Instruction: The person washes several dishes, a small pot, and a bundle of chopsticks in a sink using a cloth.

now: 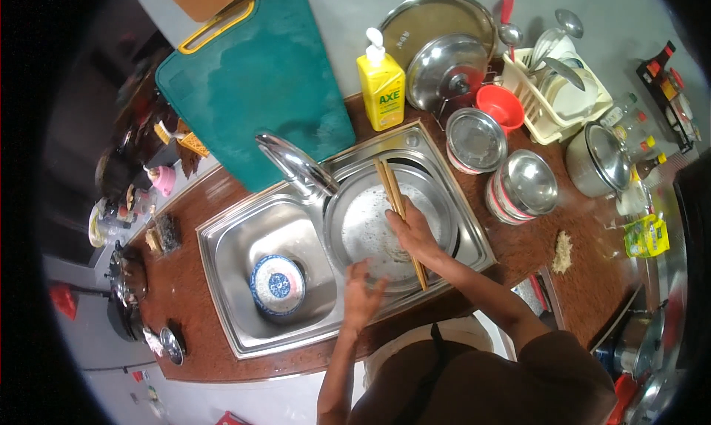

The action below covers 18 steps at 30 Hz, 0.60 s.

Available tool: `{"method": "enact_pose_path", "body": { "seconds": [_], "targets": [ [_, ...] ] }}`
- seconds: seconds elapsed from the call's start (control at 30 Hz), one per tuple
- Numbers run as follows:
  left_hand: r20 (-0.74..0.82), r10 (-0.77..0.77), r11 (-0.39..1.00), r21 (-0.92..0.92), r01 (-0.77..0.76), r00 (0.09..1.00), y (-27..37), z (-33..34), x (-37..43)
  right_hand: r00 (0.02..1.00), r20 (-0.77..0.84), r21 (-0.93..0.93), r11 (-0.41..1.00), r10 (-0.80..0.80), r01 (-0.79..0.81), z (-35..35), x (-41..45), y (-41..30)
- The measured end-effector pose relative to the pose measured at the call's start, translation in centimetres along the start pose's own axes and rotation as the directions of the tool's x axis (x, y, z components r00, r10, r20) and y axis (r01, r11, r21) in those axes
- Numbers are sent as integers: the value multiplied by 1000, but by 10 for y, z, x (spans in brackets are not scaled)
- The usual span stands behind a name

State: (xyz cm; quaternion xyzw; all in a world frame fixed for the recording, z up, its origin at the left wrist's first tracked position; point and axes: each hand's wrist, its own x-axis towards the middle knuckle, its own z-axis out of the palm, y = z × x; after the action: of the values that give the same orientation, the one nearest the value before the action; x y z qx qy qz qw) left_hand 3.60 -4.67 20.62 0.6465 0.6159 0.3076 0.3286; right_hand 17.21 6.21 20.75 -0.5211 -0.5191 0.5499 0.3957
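Observation:
My right hand grips a bundle of wooden chopsticks above a wide round metal basin, which sits in the right bowl of a stainless steel double sink. Drops and a little water show on the basin's floor. Over the basin's near left rim is my left hand, fingers spread and slightly blurred, with nothing in it. In the left bowl lies a blue and white patterned plate. A chrome faucet rises between the two bowls at the back.
Behind the sink lean a green cutting board and a yellow dish soap bottle. To the right stand lidded metal bowls, a red ladle cup, a cream dish rack and a steel pot. A loofah-like scrubber lies on the brown counter.

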Motion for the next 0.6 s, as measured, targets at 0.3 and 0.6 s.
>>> {"method": "enact_pose_path", "body": {
  "seconds": [0.3, 0.6],
  "targets": [
    [-118, -268, 920, -326, 218, 956, -31, -16, -4, 969, 247, -772, 609, 21, 183, -26, -12, 65],
    [-138, -415, 743, -622, 247, 899, -92, -45, -37, 950, 119, -971, 164, -288, 171, -143, -60, 77]
  ]
}}
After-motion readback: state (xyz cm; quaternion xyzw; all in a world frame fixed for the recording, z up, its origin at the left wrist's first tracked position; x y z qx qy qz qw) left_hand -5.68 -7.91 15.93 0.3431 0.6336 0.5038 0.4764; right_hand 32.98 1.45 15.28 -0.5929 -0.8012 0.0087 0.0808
